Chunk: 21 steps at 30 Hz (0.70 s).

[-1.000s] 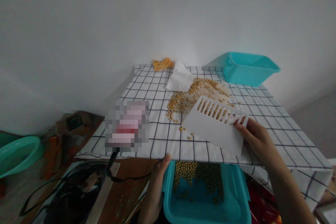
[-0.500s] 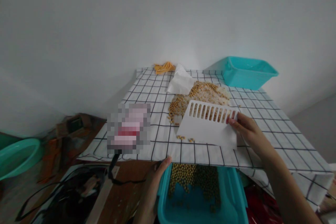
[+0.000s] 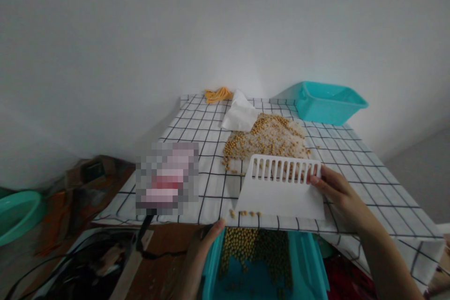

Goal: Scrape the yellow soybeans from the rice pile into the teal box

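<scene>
My right hand (image 3: 338,193) grips the right end of a white slotted scraper (image 3: 281,199), fingers and thumb closed at its last slots. The scraper stands tilted on the checked tablecloth (image 3: 355,183) near the front edge, with a few yellow beans (image 3: 252,213) along its lower left edge. My left hand (image 3: 208,243) holds the left rim of a teal bin (image 3: 307,262) just below the table edge, thumb on top, other fingers hidden. In the bin lie yellow beans (image 3: 242,242) and dark green beans (image 3: 272,253). Behind the scraper spreads a pile of yellow beans and whitish grains (image 3: 269,138).
A second teal bin (image 3: 326,105) stands at the back right. A white cloth (image 3: 240,113) and an orange cloth (image 3: 218,95) lie at the back. A blurred pink object (image 3: 172,176) with a black strap (image 3: 144,234) is at left. A green basin (image 3: 21,215) sits far left.
My right hand has drawn the scraper toward the front table edge, and the few beans by it have moved closer to the edge. The left hand still holds the bin. The view has shifted slightly.
</scene>
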### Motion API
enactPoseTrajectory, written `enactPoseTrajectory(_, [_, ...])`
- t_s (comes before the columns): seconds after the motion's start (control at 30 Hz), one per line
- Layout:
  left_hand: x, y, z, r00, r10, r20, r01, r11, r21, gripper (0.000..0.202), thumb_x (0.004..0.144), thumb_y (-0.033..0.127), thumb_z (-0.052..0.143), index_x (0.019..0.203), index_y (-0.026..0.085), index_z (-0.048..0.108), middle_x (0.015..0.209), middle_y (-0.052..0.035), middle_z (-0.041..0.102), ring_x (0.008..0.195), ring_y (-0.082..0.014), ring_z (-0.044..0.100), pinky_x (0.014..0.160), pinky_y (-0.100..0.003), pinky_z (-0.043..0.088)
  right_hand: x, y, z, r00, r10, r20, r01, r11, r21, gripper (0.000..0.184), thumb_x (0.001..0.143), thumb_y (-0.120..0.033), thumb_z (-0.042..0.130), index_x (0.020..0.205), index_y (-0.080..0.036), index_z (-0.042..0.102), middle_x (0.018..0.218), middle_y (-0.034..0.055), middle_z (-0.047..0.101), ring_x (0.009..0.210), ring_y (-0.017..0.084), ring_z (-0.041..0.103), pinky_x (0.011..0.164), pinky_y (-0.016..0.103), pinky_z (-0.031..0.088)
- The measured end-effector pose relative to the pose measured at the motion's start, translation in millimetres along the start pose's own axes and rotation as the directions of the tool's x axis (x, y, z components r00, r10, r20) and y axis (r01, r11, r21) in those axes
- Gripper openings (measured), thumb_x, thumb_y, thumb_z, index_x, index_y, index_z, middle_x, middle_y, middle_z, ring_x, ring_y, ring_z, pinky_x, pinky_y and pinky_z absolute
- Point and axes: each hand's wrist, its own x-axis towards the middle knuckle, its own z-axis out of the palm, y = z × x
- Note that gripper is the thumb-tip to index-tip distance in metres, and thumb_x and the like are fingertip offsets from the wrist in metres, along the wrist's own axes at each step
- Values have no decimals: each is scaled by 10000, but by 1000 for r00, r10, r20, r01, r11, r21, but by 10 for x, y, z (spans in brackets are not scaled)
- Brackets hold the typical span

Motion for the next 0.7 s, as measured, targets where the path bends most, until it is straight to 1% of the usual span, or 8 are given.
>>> enactPoseTrajectory(0.07, [43, -38, -25, 1000, -6, -11, 7, 997, 76, 426, 501, 626, 757, 512, 203, 700, 545, -59, 687, 613, -282, 636, 615, -374, 476, -55, 34, -33, 1000, 8, 13, -8, 999, 32, 242, 901, -410, 537, 1034, -247, 656, 1055, 30, 687, 945, 238, 612, 856, 324, 475])
enactPoseTrajectory(0.1, [60, -57, -32, 999, 18, -34, -15, 995, 97, 404, 519, 616, 751, 475, 222, 671, 511, -46, 656, 598, -278, 620, 614, -373, 460, -79, 50, -42, 1000, 8, 8, -8, 999, 50, 235, 900, -405, 539, 1026, -246, 659, 1050, 31, 688, 950, 239, 613, 853, 322, 476])
enactPoseTrajectory(0.23, [107, -108, -32, 990, 126, -64, -112, 976, 189, 418, 563, 585, 729, 364, 280, 523, 413, -5, 521, 531, -267, 556, 620, -385, 421, -102, 66, 8, 996, -16, -93, 23, 996, 82, 198, 885, -401, 556, 932, -242, 664, 969, 30, 695, 892, 228, 614, 827, 310, 478])
enactPoseTrajectory(0.33, [117, -101, -12, 984, 164, -74, -142, 960, 241, 409, 580, 591, 694, 366, 280, 538, 420, -14, 559, 539, -275, 563, 629, -397, 431, -32, -1, 128, 990, -46, -133, 54, 997, 56, 199, 877, -416, 557, 858, -242, 652, 892, 32, 683, 825, 221, 602, 803, 314, 477])
enactPoseTrajectory(0.43, [96, -58, 11, 983, 165, -86, -140, 960, 244, 387, 572, 578, 704, 367, 280, 568, 429, -26, 605, 564, -287, 588, 623, -397, 444, 50, -85, 229, 992, -76, -98, 75, 997, -18, 235, 886, -430, 538, 779, -238, 622, 773, 25, 636, 766, 212, 576, 814, 324, 462])
enactPoseTrajectory(0.5, [70, -26, 23, 982, 169, -88, -144, 961, 236, 373, 566, 573, 720, 371, 282, 590, 440, -36, 626, 576, -297, 605, 626, -400, 456, 75, -118, 239, 995, -82, -55, 79, 996, -50, 253, 895, -432, 526, 755, -236, 603, 751, 21, 615, 762, 208, 565, 827, 326, 455])
enactPoseTrajectory(0.63, [28, 3, 30, 983, 144, -117, -116, 968, 223, 321, 571, 531, 747, 408, 272, 648, 459, -47, 656, 618, -320, 646, 672, -415, 492, 11, -93, 102, 998, -37, 57, 39, 999, -28, 224, 895, -423, 536, 808, -232, 616, 825, 22, 638, 803, 207, 580, 757, 300, 472])
enactPoseTrajectory(0.7, [29, -4, 29, 978, 139, -156, -103, 970, 220, 296, 565, 491, 772, 410, 274, 643, 450, -36, 656, 623, -322, 655, 696, -420, 507, -66, -28, -8, 997, -5, 72, 7, 1000, -20, 216, 884, -411, 559, 794, -227, 625, 800, 17, 645, 779, 202, 587, 704, 282, 474])
